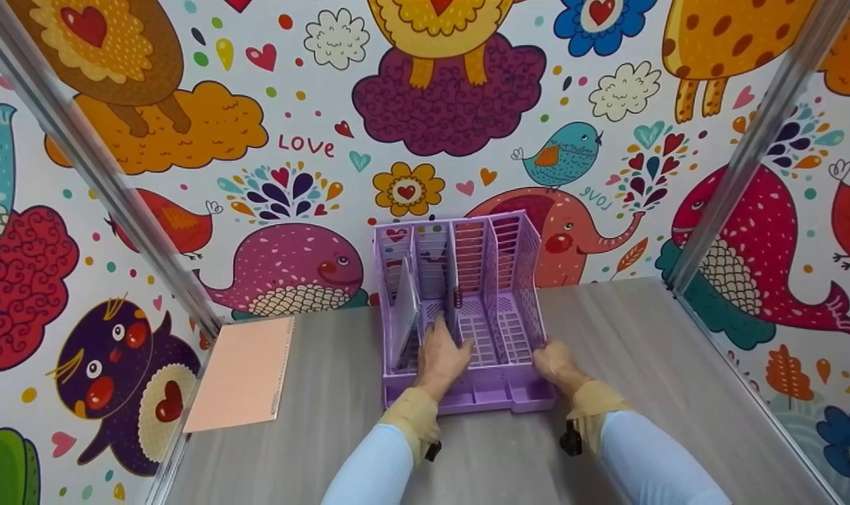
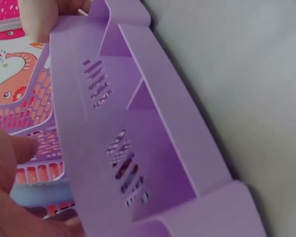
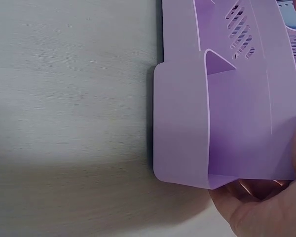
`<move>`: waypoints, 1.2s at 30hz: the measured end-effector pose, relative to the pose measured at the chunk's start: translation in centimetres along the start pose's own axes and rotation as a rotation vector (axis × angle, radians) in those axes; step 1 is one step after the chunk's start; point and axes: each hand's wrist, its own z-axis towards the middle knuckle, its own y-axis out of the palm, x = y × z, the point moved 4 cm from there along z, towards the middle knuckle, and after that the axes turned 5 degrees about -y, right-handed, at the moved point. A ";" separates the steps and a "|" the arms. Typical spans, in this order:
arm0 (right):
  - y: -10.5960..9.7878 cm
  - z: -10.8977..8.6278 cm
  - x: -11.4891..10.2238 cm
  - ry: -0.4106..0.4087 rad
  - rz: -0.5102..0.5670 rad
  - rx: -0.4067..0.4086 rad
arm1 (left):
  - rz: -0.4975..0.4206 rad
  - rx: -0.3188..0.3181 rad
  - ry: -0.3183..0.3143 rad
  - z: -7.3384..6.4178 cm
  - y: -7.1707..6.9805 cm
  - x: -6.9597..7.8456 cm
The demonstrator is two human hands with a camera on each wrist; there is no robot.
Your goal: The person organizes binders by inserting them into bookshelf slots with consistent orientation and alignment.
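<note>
A purple desk file organizer (image 1: 506, 388) stands against the back wall, with several upright slots and small front trays. My left hand (image 1: 442, 358) reaches over its front into the second slot from the left, thumb and fingers spread apart. Close to those fingers stands a spiral notebook (image 1: 452, 280), seen nearly edge-on. Between thumb and fingers in the left wrist view runs a pale blue band (image 2: 44, 193); contact is unclear. A thin pale notebook (image 1: 406, 315) leans in the leftmost slot. At the organizer's front right corner, my right hand (image 1: 557, 363) grips the side wall.
A peach-coloured sheet or notebook (image 1: 243, 375) with a perforated-looking right edge lies on the grey table (image 1: 495, 463) at left. Metal posts (image 1: 754, 147) frame both sides. A wall printed with cartoon animals (image 1: 299, 270) rises directly behind the organizer.
</note>
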 end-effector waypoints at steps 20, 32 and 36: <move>2.7 5.3 7.2 0.051 -0.047 -0.025 | 0.278 0.079 0.320 1.9 1.8 -4.3; 2.8 6.1 8.1 0.035 -0.057 -0.028 | 0.375 -0.067 0.324 -2.8 -5.3 -0.1; 3.0 6.0 8.0 0.026 -0.061 -0.034 | 0.396 -0.067 0.342 -2.9 -6.1 -0.9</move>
